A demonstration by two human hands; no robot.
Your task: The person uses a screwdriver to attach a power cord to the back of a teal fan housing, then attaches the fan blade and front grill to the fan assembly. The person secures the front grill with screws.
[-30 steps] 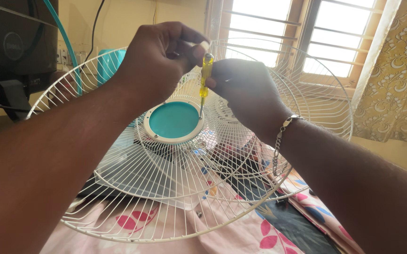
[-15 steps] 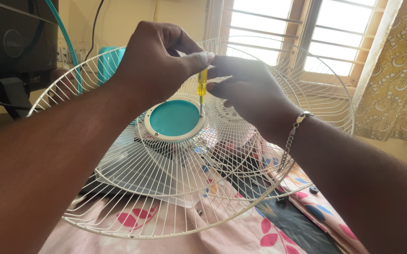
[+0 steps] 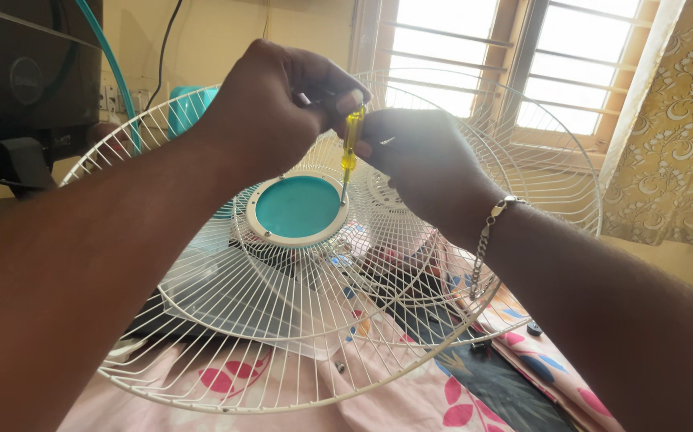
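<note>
A white wire fan guard [image 3: 282,336] stands tilted in front of me, with a round teal cap [image 3: 296,206] in a white ring at its hub. A small yellow-handled screwdriver [image 3: 350,141] points down, its tip at the ring's right edge. My left hand [image 3: 270,104] pinches the top of the screwdriver's handle from above. My right hand [image 3: 422,156], with a chain bracelet at the wrist, grips the handle from the right. A second wire guard [image 3: 522,160] sits behind the first.
A floral pink and dark cloth [image 3: 474,376] lies under the guards. A dark monitor [image 3: 18,88] and a teal tube [image 3: 114,72] stand at the left. A barred window [image 3: 506,56] and a yellow patterned curtain [image 3: 674,128] are at the right.
Both hands shifted their hold on the screwdriver: more of the yellow handle shows now than half a second ago. The tip stays at the ring's right edge.
</note>
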